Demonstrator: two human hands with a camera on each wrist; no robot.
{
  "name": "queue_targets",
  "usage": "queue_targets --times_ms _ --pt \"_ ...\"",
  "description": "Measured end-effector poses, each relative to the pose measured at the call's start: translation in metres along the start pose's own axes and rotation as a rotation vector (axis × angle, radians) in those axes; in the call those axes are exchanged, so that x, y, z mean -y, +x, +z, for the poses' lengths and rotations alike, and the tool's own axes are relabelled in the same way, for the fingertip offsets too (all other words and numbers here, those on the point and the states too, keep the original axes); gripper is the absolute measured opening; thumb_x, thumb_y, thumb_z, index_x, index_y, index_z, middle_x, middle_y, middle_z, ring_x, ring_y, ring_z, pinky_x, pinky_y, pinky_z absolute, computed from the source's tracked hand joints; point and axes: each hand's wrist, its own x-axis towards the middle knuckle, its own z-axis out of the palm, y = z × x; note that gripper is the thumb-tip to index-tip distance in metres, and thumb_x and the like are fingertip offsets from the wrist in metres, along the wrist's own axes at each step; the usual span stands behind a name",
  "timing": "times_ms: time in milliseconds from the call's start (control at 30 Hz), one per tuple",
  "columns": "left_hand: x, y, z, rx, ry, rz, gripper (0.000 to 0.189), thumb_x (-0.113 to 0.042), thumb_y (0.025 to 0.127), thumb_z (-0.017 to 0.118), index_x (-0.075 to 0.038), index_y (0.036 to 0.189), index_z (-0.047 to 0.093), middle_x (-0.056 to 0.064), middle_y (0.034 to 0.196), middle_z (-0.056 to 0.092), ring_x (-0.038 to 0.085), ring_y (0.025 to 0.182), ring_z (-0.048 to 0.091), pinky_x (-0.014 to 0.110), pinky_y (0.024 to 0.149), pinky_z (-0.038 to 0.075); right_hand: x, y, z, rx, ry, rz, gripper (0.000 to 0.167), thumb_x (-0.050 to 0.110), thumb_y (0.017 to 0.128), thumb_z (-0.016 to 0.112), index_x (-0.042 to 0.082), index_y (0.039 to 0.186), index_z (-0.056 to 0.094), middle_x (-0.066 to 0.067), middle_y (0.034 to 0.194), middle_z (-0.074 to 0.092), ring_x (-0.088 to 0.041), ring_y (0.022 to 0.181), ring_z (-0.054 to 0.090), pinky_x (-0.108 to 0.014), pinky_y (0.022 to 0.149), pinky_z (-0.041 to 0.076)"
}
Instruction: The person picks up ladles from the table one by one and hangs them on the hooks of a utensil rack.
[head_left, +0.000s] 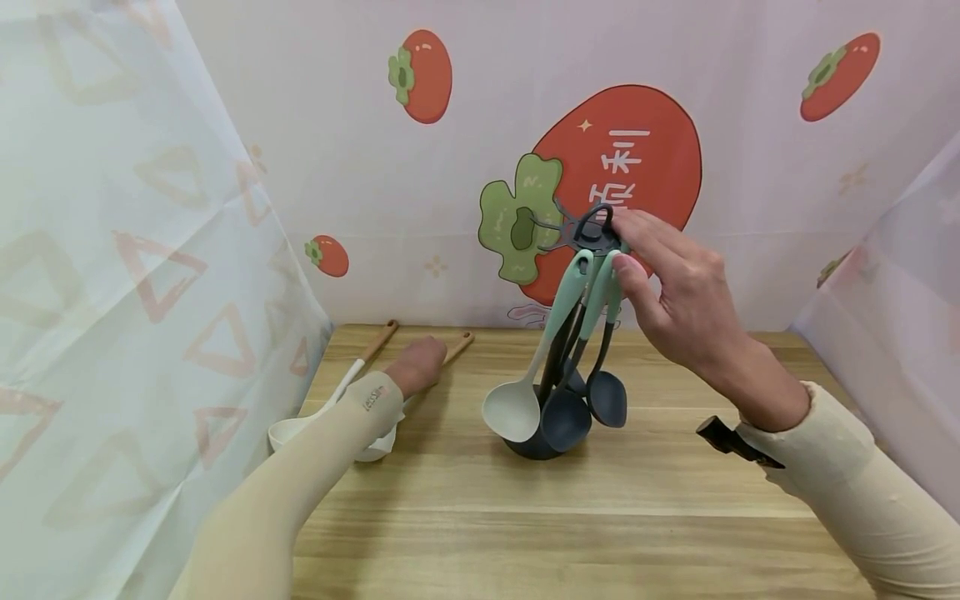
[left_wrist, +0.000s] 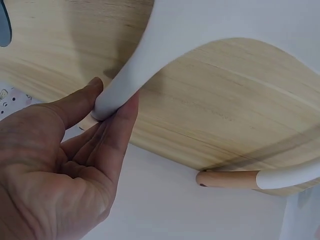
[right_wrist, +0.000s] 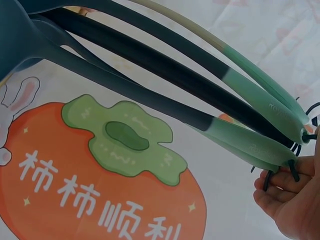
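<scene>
My left hand (head_left: 420, 365) pinches the shaft of a white turner (left_wrist: 125, 80) between thumb and fingers. The turner's wooden handle (head_left: 457, 346) points away toward the back; the sleeve hides part of its head. At the top of a dark utensil stand (head_left: 592, 235), my right hand (head_left: 678, 287) grips the hooked rim, thumb by the green handle ends. From the stand hang a pale ladle (head_left: 513, 410), a dark ladle (head_left: 567, 421) and a dark spoon (head_left: 607, 398), all with green handles (right_wrist: 265, 102). In the right wrist view, fingertips (right_wrist: 267, 195) lie at the hooks.
Left of the turner lies another white utensil (head_left: 345, 382) with a wooden handle (left_wrist: 227, 179). The stand's round dark base (head_left: 536, 450) sits mid-table on the wooden tabletop (head_left: 570, 533). A patterned cloth (head_left: 360, 167) hangs behind the table, with white cloth at both sides.
</scene>
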Motion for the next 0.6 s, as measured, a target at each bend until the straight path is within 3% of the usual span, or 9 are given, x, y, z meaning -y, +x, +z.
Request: queue_targets --times_ms 167,300,600 --pt "-0.002 -0.002 -0.001 0.005 -0.02 -0.016 0.01 0.005 0.091 0.071 -0.001 0.096 0.065 0.012 0.096 0.065 0.025 0.086 0.066 0.039 0.077 0.063 0.0 0.0 0.002 -0.008 0.018 0.008 0.048 0.02 0.105 0.052 -0.003 0.146 0.061 -0.021 0.144 0.065 -0.038 0.135 0.062 -0.05 0.117 0.045" --pt "0.0 -0.006 -0.004 -0.005 -0.069 -0.026 0.015 0.003 0.089 0.075 -0.001 0.1 0.065 0.012 0.095 0.064 0.025 0.085 0.065 0.039 0.077 0.062 0.001 0.001 0.001 -0.005 0.01 0.001 0.051 0.028 0.108 0.048 -0.005 0.144 0.061 -0.022 0.143 0.065 -0.038 0.136 0.061 -0.047 0.118 0.044" --pt "0.011 -0.01 -0.01 -0.091 -0.115 0.002 0.013 -0.003 0.087 0.077 -0.002 0.091 0.064 0.01 0.085 0.065 0.025 0.08 0.061 0.042 0.078 0.058 0.002 0.002 0.001 0.005 -0.007 -0.008 0.055 0.034 0.11 0.044 -0.007 0.143 0.061 -0.023 0.142 0.065 -0.037 0.135 0.062 -0.046 0.118 0.045"
